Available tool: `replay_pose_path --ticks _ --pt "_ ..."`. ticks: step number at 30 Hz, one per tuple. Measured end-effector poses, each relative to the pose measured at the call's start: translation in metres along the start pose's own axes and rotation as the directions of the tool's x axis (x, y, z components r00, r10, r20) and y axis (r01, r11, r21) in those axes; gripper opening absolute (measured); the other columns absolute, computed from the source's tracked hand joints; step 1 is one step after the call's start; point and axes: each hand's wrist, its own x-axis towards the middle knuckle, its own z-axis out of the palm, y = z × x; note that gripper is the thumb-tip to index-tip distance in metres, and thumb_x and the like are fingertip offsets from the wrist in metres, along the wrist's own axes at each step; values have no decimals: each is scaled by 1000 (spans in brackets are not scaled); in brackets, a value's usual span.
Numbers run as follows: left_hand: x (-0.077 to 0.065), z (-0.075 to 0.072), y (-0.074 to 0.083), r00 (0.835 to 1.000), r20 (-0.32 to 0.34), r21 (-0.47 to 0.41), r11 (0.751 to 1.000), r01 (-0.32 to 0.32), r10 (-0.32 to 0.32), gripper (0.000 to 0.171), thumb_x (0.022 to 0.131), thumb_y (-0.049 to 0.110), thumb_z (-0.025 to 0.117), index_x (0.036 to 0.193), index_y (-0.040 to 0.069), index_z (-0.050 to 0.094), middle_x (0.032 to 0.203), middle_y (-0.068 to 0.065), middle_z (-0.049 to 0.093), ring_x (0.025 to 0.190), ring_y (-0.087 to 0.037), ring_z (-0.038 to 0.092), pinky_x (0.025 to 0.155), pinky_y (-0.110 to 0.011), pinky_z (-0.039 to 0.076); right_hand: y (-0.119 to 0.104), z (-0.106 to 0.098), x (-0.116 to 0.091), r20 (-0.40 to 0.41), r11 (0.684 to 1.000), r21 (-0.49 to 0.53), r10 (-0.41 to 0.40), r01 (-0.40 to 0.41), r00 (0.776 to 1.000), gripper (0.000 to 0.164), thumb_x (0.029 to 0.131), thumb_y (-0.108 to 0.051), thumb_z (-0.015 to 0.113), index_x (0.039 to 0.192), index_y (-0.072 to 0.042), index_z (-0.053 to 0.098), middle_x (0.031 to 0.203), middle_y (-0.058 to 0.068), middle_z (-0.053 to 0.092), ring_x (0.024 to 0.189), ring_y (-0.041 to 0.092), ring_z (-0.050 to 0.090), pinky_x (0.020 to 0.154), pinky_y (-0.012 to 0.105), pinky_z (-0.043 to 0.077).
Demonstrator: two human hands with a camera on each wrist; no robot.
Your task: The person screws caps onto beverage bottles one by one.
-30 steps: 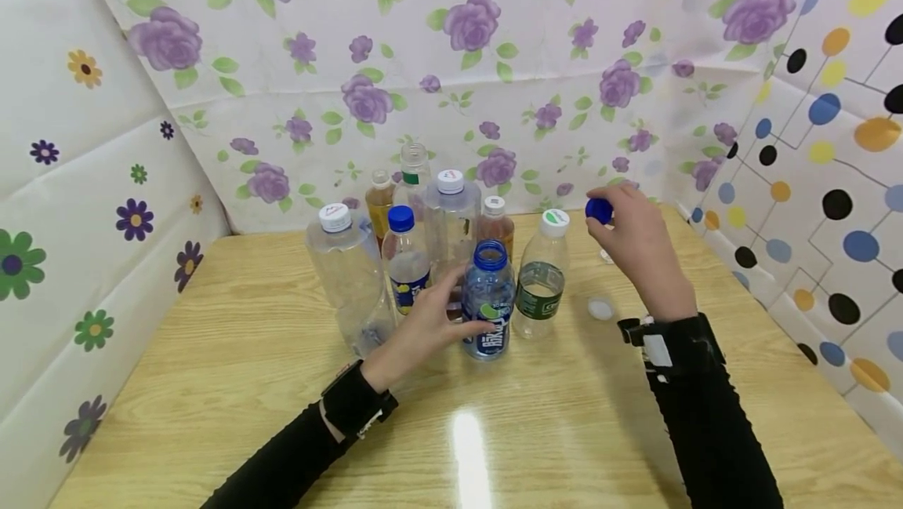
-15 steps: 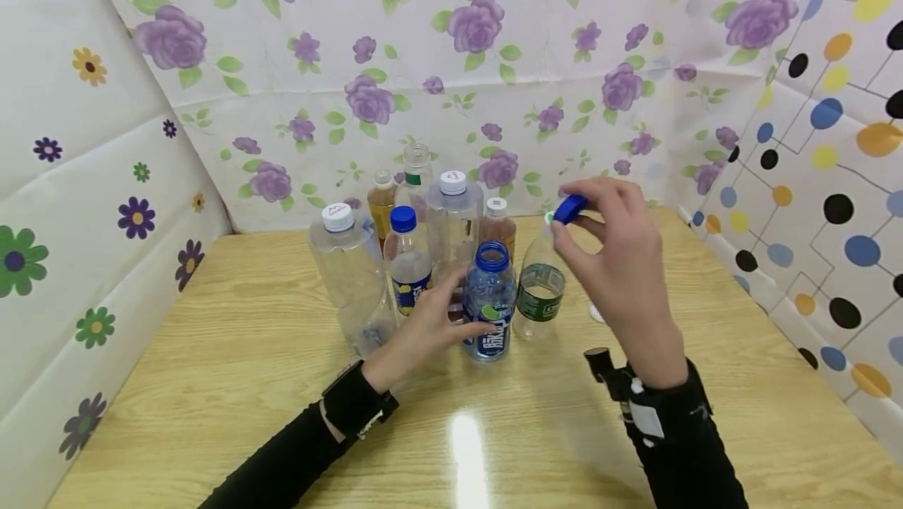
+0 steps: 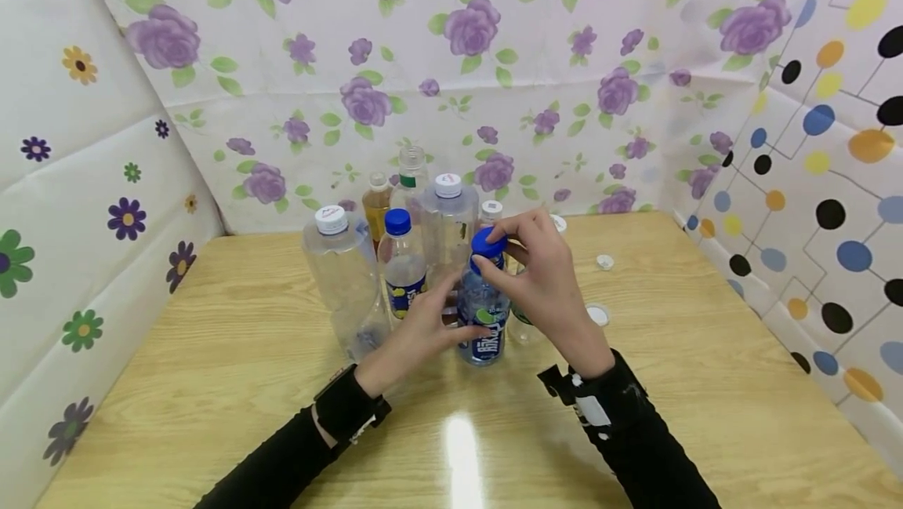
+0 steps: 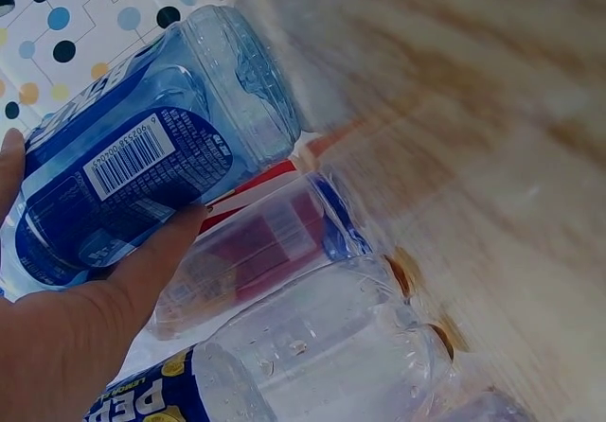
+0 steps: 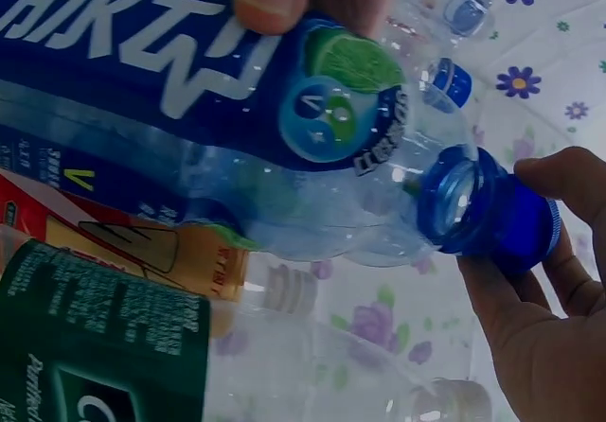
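A blue-tinted plastic bottle (image 3: 487,313) with a lime on its label stands upright on the table, near the front of a group of bottles. My left hand (image 3: 426,326) grips its body from the left, thumb across the front; the left wrist view shows the fingers around the barcode side of the label. Over the bottle's mouth, my right hand (image 3: 539,278) pinches a blue cap (image 3: 488,242) between thumb and fingers. In the right wrist view the cap (image 5: 525,228) sits at the neck, slightly askew to it. A green-labelled bottle (image 5: 104,346) is partly hidden behind the right hand.
Close on the left are a blue-capped Pepsi bottle (image 3: 404,266) and a large clear bottle (image 3: 346,281). Another large clear bottle (image 3: 450,219) and an amber one (image 3: 377,207) stand behind. Two white caps lie at right, one a small cap (image 3: 604,262), one a wider cap (image 3: 597,314).
My right hand has carried the blue cap leftward and down from the right side, turning it over, onto the blue bottle's mouth. The left hand has kept its grip on the bottle.
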Motion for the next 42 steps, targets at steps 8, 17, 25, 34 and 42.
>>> replay_pose_path --ticks 8,17,25,34,42 --pt "1 -1 3 1000 4 20 999 -30 30 92 85 25 84 160 24 30 138 -7 60 120 -27 65 92 -32 60 4 -3 2 47 999 -40 -19 21 999 23 86 0 80 101 -1 61 117 14 57 112 25 64 96 28 57" --pt "0 0 3 999 20 16 1000 -27 26 93 86 27 84 160 28 28 142 -3 56 121 -23 63 96 -33 58 3 -6 0 89 994 -90 -51 59 995 21 87 -1 79 97 -3 60 119 11 63 114 22 61 96 27 57" --pt "-2 1 3 1000 12 -3 1000 -24 24 93 87 30 83 161 31 27 142 -1 57 120 -21 64 96 -37 58 3 -6 -1 103 984 -159 -70 85 992 20 89 -5 79 91 -6 59 117 10 66 113 22 61 93 29 59" --pt "0 2 -1 999 3 -12 999 -32 32 91 86 26 84 160 28 30 139 -3 58 120 -22 64 96 -35 58 2 -8 1 125 975 -186 -95 118 988 19 90 -6 78 91 -6 59 122 11 67 117 24 61 91 32 60" --pt "0 2 -2 1000 7 -24 999 -26 27 89 87 23 83 159 27 31 138 -4 58 120 -24 64 94 -33 59 3 -9 2 118 963 -219 -136 160 984 21 87 -9 82 97 -6 64 119 12 70 111 25 66 84 38 59"
